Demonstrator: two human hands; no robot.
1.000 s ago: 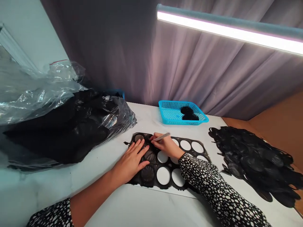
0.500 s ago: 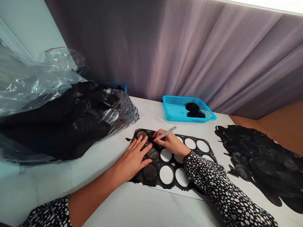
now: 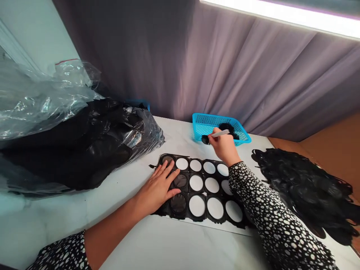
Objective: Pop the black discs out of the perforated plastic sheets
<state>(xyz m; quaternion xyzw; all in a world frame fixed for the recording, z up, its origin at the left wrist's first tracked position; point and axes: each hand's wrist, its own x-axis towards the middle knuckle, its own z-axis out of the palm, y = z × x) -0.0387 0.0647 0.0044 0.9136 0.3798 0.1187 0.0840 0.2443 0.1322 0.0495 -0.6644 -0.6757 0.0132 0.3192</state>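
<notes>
My left hand [image 3: 157, 187] lies flat, fingers spread, on the left end of a black sheet [image 3: 204, 192] with rows of round holes. White shows through most of the holes; dark discs [image 3: 178, 202] fill those in the left column. My right hand [image 3: 225, 146] is closed around a slim pale metal tool [image 3: 220, 133], whose working tip is hidden. At its fingertips is a small black round piece [image 3: 205, 139], by the front rim of a blue basket [image 3: 198, 127]. More black round pieces [image 3: 229, 127] lie inside the basket.
A big clear plastic bag [image 3: 135, 135] stuffed with black sheet material fills the left side. On the right lies a heap of black perforated sheets [image 3: 306, 191], beside brown cardboard [image 3: 334, 131]. A grey curtain [image 3: 174, 56] hangs behind the table, and a bright tube light [image 3: 281, 17] is overhead.
My right hand has moved from the sheet's upper left up and right to the basket, carrying the tool and a black round piece. My left hand stays in place.
</notes>
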